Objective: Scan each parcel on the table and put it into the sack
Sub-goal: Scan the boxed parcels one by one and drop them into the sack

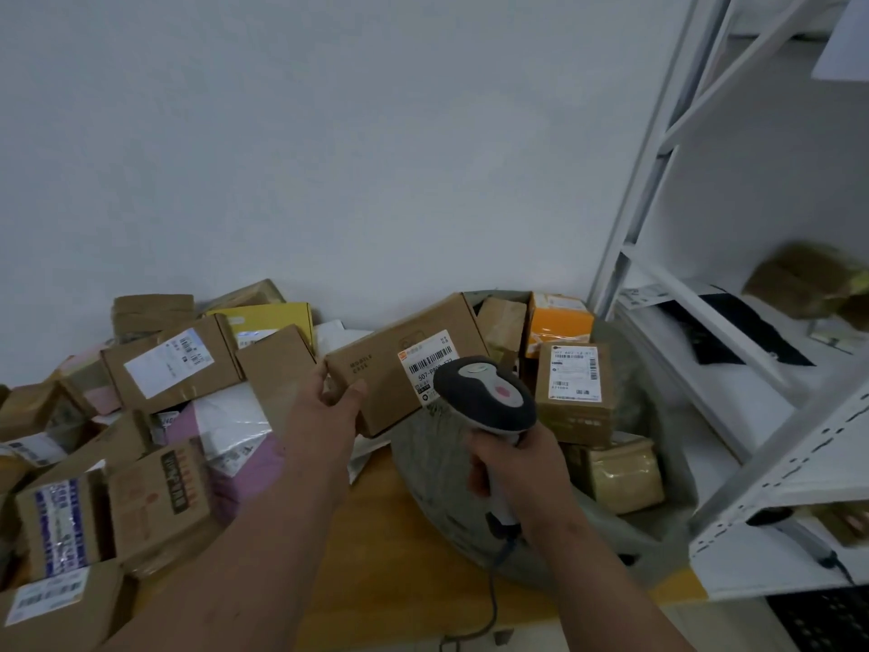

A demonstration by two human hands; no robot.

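The left hand (pixel 331 392) holds a flat brown box (pixel 376 369) by its near left corner. Its fingers (pixel 350 392) are curled round the box edge and pinch it. The box is up in the air, tilted, just left of the sack (pixel 437 458). A white label (pixel 430 362) with black bars sits on top of the box, at its right end.

The right hand (pixel 515 463) holds a scanner (pixel 486 400) by the handle. Its fingers are wrapped tight round the handle. The scanner head is dark and grey with a pink button, and it hangs right over the label, covering part of it. A cord (pixel 491 600) runs down from the handle toward the person.

The sack is grey and open, and it sits at the right end of the wooden tabletop (pixel 390 557). Inside it are parcels: a brown box with a white label (pixel 573 392), an orange box (pixel 557 322) behind that, and a taped tan box (pixel 620 475) near the front.

Left of the sack is a big pile of parcels (pixel 141 416) on the tabletop. Most are brown boxes. There are also a yellow box (pixel 272 317) and a pink bag (pixel 244 468).

Right of the sack stands a white metal shelf (pixel 752 322).
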